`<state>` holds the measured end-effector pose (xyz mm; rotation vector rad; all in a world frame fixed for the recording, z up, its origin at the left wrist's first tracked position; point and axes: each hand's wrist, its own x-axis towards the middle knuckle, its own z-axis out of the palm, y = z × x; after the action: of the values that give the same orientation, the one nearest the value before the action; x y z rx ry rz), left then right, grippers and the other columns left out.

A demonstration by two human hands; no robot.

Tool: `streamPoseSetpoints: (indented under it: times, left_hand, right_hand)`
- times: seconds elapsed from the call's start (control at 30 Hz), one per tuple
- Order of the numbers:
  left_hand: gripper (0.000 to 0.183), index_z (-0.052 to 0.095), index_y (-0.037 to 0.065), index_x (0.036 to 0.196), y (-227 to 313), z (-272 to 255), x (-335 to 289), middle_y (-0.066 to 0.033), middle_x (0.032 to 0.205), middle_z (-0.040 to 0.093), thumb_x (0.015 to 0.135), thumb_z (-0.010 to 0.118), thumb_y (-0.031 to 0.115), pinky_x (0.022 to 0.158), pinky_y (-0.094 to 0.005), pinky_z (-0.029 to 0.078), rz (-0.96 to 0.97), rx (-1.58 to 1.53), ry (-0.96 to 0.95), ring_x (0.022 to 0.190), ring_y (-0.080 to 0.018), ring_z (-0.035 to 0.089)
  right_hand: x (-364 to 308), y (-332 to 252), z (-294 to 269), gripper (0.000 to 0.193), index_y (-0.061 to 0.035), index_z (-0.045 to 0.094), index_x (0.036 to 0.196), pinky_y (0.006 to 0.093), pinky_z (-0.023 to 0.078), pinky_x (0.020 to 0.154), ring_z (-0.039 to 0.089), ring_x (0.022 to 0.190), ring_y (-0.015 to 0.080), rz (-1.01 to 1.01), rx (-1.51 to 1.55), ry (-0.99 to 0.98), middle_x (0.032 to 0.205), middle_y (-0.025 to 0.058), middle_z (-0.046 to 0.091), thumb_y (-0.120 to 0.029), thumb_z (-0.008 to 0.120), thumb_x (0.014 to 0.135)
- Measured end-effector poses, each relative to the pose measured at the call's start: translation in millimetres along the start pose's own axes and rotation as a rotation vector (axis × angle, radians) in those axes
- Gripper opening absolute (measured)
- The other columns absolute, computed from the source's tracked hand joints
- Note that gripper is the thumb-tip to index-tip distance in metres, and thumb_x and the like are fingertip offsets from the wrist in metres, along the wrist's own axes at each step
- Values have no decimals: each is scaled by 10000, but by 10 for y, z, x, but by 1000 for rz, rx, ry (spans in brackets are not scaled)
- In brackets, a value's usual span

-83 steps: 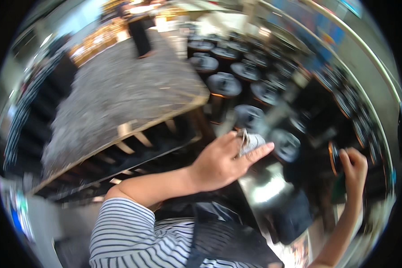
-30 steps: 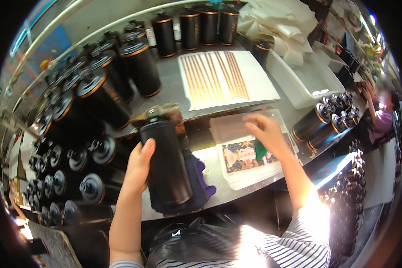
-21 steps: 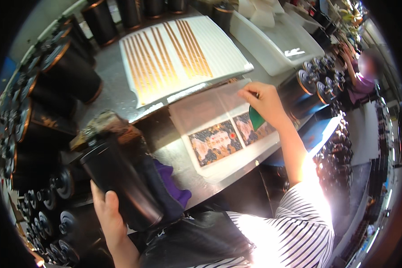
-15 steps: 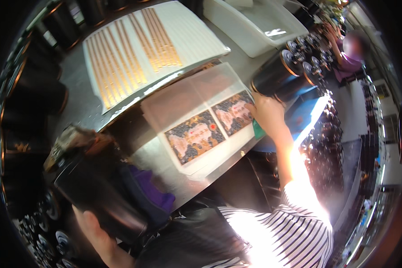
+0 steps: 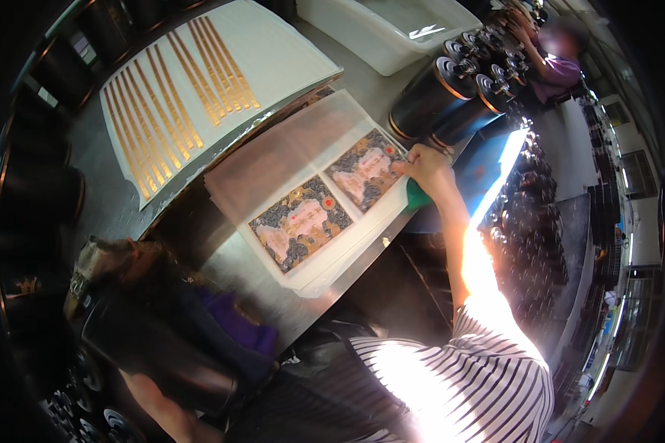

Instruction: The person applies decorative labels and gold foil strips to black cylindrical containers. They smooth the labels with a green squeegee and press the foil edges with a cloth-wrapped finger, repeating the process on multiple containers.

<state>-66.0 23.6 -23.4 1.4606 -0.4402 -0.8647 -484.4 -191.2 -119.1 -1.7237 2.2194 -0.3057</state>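
Observation:
My right hand point(image 5: 430, 173) is at the right corner of a printed sheet point(image 5: 301, 227), its fingers closed on the edge. The sheet carries two dark, gold and pink panels side by side; a translucent sheet point(image 5: 273, 148) lies at its far side. Just under my right wrist is a green piece point(image 5: 417, 194). At the lower left my left hand point(image 5: 155, 402) grips the underside of a tilted, glossy black cylinder point(image 5: 151, 347); most of its fingers are hidden. A purple cloth point(image 5: 240, 325) lies against the cylinder, and crumpled wrapping point(image 5: 103, 269) sits around its far end.
Behind the sheets is a white board point(image 5: 288, 70) with several gold strips. A white tub point(image 5: 377, 44) stands at the back. Black cylinders point(image 5: 432, 96) with metal shafts stand at the right, others along the left. A person in purple point(image 5: 558, 74) works at the far right.
My view has shifted, so the table sits further left. My right hand has drawn back slightly at the sheet's corner. The black cylinder and my left hand have come a little nearer to me.

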Motion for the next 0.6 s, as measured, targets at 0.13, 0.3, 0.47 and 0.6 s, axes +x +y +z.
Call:
streamPoseSetpoints:
  times: [0.13, 0.3, 0.47, 0.6]
  left_hand:
    - [633, 324, -14, 1421, 32, -294, 165, -125, 1349, 471, 975, 465, 411, 1039, -335, 350, 205, 294, -193, 1220, -218, 467]
    - [917, 104, 13, 1491, 93, -159, 174, -152, 1415, 377, 835, 686, 281, 1062, -351, 338, 67, 60, -249, 1290, -236, 403]
    - [888, 106, -1, 1486, 66, -153, 209, -150, 1393, 401, 846, 664, 262, 1042, -342, 361, 93, -43, -328, 1260, -225, 434]
    - [773, 215, -25, 1460, -44, -388, 351, -143, 1371, 429, 893, 575, 360, 1014, -331, 389, 72, -83, -494, 1217, -210, 476]
  right_hand:
    - [-167, -263, 0, 215, -142, 660, 977, 457, 485, 676, 641, 811, 354, -84, -379, 241, 884, 153, 664, -302, 601, 845]
    - [-658, -1025, -377, 164, -72, 671, 1024, 257, 465, 616, 601, 648, 143, -253, 52, 297, 754, 83, 660, -113, 647, 868]
    - [-980, -1572, -639, 122, 22, 658, 990, 169, 412, 624, 506, 673, 24, -456, 318, 324, 711, -15, 594, -56, 632, 899]
    - [-1193, -1812, -805, 89, 14, 661, 934, 177, 418, 598, 532, 650, 22, -579, 367, 217, 708, 6, 623, -54, 648, 878]
